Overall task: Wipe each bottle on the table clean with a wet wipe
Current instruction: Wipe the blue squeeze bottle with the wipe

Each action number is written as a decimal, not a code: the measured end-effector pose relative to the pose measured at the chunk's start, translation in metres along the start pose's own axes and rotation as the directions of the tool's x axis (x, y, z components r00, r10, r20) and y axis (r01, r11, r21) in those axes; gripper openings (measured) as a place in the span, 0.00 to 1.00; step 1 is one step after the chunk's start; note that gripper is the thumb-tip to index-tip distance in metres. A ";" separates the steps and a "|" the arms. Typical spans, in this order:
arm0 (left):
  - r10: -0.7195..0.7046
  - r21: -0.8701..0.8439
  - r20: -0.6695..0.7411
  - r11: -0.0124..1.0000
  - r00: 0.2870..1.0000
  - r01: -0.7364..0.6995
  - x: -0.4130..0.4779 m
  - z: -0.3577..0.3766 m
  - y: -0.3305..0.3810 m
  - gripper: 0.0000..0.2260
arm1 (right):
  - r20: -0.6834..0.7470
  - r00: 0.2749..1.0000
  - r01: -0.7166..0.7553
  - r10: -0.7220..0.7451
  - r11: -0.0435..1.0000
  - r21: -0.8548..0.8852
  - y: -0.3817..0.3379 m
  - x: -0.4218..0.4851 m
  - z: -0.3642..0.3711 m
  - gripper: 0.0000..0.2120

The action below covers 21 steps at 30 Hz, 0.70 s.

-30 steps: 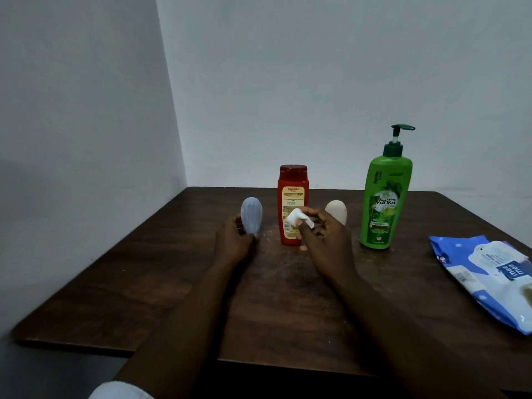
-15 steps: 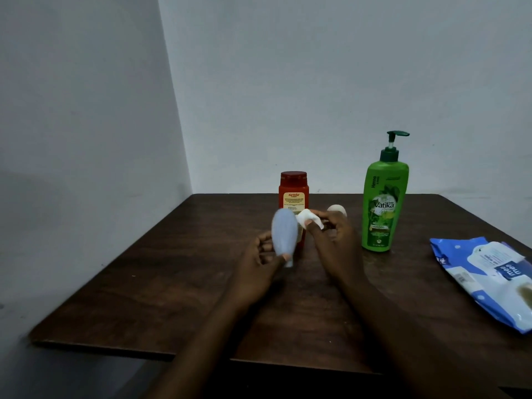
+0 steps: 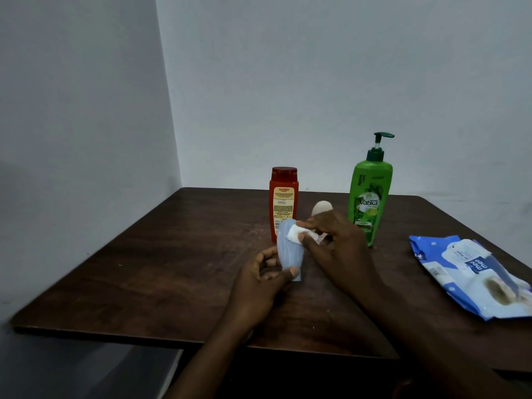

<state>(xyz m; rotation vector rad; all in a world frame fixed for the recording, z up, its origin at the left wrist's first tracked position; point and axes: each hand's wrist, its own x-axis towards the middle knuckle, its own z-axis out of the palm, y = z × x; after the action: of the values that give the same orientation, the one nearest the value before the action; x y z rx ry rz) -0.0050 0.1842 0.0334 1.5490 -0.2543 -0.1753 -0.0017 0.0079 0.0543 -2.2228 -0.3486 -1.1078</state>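
Left hand [image 3: 259,283]: fingers and thumb are curled round the lower end of a small pale-blue translucent plastic bottle [image 3: 289,250]. The thumb tip presses on the front face near the narrow cap end. The bottle appears lifted off the surface and sits between the two hands.

Right hand [image 3: 338,243]: thumb and forefinger pinch a folded white wet wipe [image 3: 295,233]. The wipe touches the bottle's upper right shoulder.

Key relation: the bottle's long axis runs close to upright, with the rounded end up and away and the cap end down at the left thumb. The right hand lies to the bottle's right and a little beyond it, so the wipe meets the bottle from that side.

Judgement: the next stroke likely runs down the long axis toward the left thumb. The left hand would have to turn the bottle to bring its hidden back face round. The grip covers the lower part, so that area needs a regrip.

Outward, just behind the hands:
- A red-orange flat plastic bottle with a red cap [image 3: 283,203], upright.
- A small beige egg-shaped bottle [image 3: 321,208], partly hidden by the right hand.
- A tall green plastic pump bottle [image 3: 370,197], upright, further right.
- A blue-and-white soft pack of wet wipes [image 3: 472,277], lying flat near the right edge, well apart from the hands.

Surface: dark brown wooden table [image 3: 144,269], with faint pale smears near the red-orange bottle.

Room: plain grey-white walls [image 3: 288,82] meet in a corner behind the table.
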 end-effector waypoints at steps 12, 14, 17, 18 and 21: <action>-0.021 -0.085 -0.023 0.996 1.000 0.020 0.000 -0.005 -0.004 0.25 | 0.139 0.983 0.140 -0.117 0.976 -0.165 -0.016 0.010 0.012 0.12; -0.034 -0.090 -0.024 0.995 0.999 0.031 0.000 -0.006 -0.005 0.24 | 0.155 0.980 0.152 -0.125 0.973 -0.173 -0.019 0.005 0.013 0.12; -0.051 -0.098 -0.021 0.994 0.998 0.049 0.002 -0.008 -0.006 0.23 | 0.163 0.975 0.174 -0.150 0.974 -0.148 -0.023 -0.002 0.009 0.11; -0.056 -0.115 -0.022 0.992 0.998 0.054 0.002 -0.008 -0.007 0.23 | 0.177 0.970 0.196 -0.169 0.969 -0.150 -0.024 -0.005 0.008 0.11; -0.057 -0.140 -0.040 0.989 0.998 0.051 0.003 -0.010 -0.008 0.22 | 0.218 0.963 0.188 -0.157 0.974 -0.129 -0.025 -0.019 0.006 0.11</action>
<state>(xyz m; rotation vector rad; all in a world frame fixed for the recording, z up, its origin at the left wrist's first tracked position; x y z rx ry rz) 0.0005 0.1926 0.0258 1.4202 -0.1623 -0.1970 -0.0221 0.0315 0.0468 -2.4872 -0.5747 -1.0210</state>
